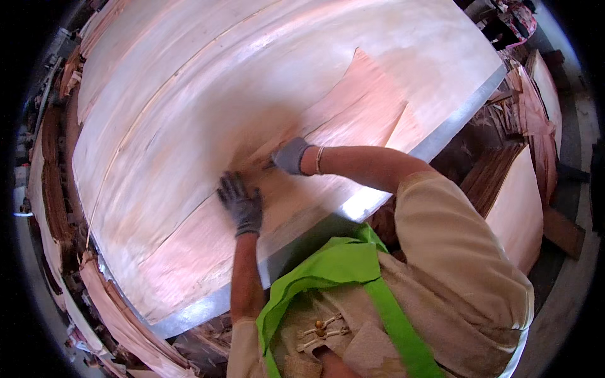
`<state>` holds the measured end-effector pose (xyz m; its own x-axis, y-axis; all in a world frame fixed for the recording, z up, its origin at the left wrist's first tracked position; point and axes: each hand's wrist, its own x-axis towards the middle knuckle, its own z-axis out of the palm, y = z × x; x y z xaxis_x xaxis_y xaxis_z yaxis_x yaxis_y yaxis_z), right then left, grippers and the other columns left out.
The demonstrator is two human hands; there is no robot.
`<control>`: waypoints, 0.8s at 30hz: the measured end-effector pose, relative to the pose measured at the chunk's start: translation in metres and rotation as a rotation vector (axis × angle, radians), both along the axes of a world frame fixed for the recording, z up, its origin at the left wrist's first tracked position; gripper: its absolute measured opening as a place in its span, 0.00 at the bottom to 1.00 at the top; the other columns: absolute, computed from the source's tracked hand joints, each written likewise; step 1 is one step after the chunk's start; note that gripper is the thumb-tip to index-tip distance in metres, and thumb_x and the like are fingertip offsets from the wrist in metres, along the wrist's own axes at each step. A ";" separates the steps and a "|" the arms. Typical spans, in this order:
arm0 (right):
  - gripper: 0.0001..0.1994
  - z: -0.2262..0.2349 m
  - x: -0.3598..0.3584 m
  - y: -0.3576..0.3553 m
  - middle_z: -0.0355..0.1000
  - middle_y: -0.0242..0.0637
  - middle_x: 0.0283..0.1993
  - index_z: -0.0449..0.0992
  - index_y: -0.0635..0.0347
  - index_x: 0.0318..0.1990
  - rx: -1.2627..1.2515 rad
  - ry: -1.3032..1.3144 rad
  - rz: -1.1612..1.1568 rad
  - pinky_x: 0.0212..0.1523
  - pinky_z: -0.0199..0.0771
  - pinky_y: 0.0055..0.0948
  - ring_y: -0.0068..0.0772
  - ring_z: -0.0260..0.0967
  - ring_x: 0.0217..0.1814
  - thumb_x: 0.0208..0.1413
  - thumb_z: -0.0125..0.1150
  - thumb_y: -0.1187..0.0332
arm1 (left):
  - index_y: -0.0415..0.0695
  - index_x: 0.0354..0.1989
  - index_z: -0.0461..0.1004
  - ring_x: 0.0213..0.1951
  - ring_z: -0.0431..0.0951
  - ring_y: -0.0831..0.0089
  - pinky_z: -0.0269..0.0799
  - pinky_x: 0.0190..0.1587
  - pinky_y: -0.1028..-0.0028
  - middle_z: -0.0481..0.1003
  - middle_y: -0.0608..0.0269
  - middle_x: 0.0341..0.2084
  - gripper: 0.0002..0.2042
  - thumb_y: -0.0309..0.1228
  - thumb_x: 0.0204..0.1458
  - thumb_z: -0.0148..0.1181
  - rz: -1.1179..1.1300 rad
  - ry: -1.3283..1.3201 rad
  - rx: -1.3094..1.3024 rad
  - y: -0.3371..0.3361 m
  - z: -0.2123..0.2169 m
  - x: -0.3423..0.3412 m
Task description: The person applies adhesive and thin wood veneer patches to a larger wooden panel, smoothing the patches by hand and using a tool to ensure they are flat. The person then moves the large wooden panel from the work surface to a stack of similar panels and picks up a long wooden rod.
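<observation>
a broad work table with a shiny metal rim [365, 205] running from two o'clock round through five to eight carries a large, pale, wood-like sheet [277, 75]. over that lies a pinkish veneer piece [359, 107], stretching from eight o'clock up to a pointed tip at one, its middle partly hidden.

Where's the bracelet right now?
The bracelet is near the middle of the head view, a little above centre, around the person's right wrist, just behind the grey-gloved right hand.
</observation>
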<state>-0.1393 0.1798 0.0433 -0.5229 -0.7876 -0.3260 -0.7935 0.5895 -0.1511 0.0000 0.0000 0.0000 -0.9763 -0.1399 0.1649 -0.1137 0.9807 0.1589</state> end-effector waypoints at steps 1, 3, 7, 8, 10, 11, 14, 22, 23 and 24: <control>0.12 0.006 -0.002 0.002 0.75 0.42 0.35 0.75 0.52 0.41 0.016 0.028 0.020 0.35 0.72 0.42 0.44 0.73 0.37 0.51 0.48 0.67 | 0.46 0.64 0.46 0.65 0.41 0.52 0.33 0.64 0.54 0.43 0.51 0.64 0.35 0.46 0.49 0.48 -0.036 -0.034 0.042 0.018 -0.002 -0.013; 0.12 0.001 0.001 0.018 0.75 0.41 0.35 0.75 0.52 0.40 -0.024 0.012 0.050 0.34 0.72 0.41 0.43 0.73 0.37 0.51 0.47 0.67 | 0.47 0.64 0.47 0.65 0.42 0.52 0.34 0.64 0.54 0.44 0.50 0.64 0.33 0.45 0.50 0.47 0.011 -0.159 -0.056 0.032 0.006 -0.002; 0.12 0.041 -0.046 0.103 0.74 0.37 0.39 0.74 0.42 0.43 -0.229 0.011 -0.003 0.38 0.71 0.38 0.43 0.72 0.39 0.55 0.45 0.59 | 0.52 0.64 0.47 0.65 0.42 0.53 0.35 0.63 0.54 0.45 0.50 0.64 0.33 0.45 0.49 0.48 -0.003 -0.182 -0.111 0.051 0.020 -0.022; 0.13 0.028 -0.053 0.130 0.73 0.38 0.41 0.74 0.43 0.43 -0.356 -0.056 -0.050 0.41 0.70 0.35 0.42 0.70 0.43 0.55 0.47 0.55 | 0.53 0.64 0.47 0.65 0.42 0.53 0.35 0.63 0.54 0.45 0.51 0.64 0.33 0.44 0.48 0.48 -0.006 -0.187 -0.114 0.051 0.022 -0.021; 0.15 0.027 -0.069 0.173 0.71 0.34 0.45 0.73 0.41 0.47 -0.243 -0.046 -0.086 0.48 0.67 0.33 0.40 0.68 0.48 0.56 0.45 0.53 | 0.54 0.64 0.48 0.65 0.42 0.54 0.35 0.63 0.54 0.45 0.52 0.64 0.33 0.44 0.48 0.47 -0.009 -0.199 -0.116 0.050 0.028 -0.021; 0.20 0.013 -0.083 0.203 0.71 0.36 0.47 0.74 0.48 0.45 -0.230 -0.159 -0.176 0.46 0.67 0.37 0.43 0.69 0.45 0.55 0.46 0.47 | 0.54 0.64 0.48 0.65 0.42 0.54 0.35 0.63 0.54 0.45 0.52 0.64 0.33 0.44 0.48 0.47 -0.013 -0.185 -0.114 0.051 0.028 -0.022; 0.18 0.043 -0.099 0.275 0.67 0.38 0.53 0.65 0.36 0.55 0.130 -0.039 -0.173 0.40 0.72 0.33 0.39 0.71 0.45 0.60 0.38 0.51 | 0.54 0.64 0.48 0.65 0.42 0.54 0.35 0.63 0.54 0.44 0.53 0.64 0.32 0.44 0.49 0.47 -0.006 -0.155 -0.114 0.051 0.026 -0.022; 0.16 0.013 -0.101 0.467 0.71 0.44 0.21 0.62 0.54 0.52 0.256 0.247 -0.309 0.21 0.69 0.45 0.46 0.71 0.23 0.56 0.42 0.63 | 0.53 0.62 0.53 0.63 0.47 0.52 0.40 0.62 0.53 0.50 0.53 0.62 0.29 0.40 0.48 0.48 -0.035 -0.073 -0.062 0.052 0.029 -0.031; 0.15 -0.011 -0.108 0.517 0.71 0.42 0.20 0.63 0.59 0.46 0.438 0.251 -0.399 0.20 0.68 0.45 0.47 0.71 0.22 0.55 0.45 0.62 | 0.52 0.59 0.57 0.61 0.50 0.53 0.44 0.61 0.54 0.54 0.53 0.59 0.28 0.38 0.46 0.48 -0.067 -0.041 0.024 0.052 0.027 -0.033; 0.17 0.007 -0.107 0.503 0.73 0.43 0.27 0.63 0.57 0.52 0.398 0.294 -0.324 0.22 0.69 0.45 0.46 0.72 0.26 0.56 0.43 0.61 | 0.52 0.57 0.60 0.60 0.53 0.53 0.47 0.60 0.54 0.57 0.52 0.57 0.26 0.36 0.45 0.49 -0.040 -0.006 0.065 0.050 0.030 -0.028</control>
<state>-0.2468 0.6829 0.0501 -0.8297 -0.4191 -0.3687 -0.5385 0.7750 0.3308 -0.0281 0.0496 0.0300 -0.9822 -0.1114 0.1511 -0.0762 0.9722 0.2215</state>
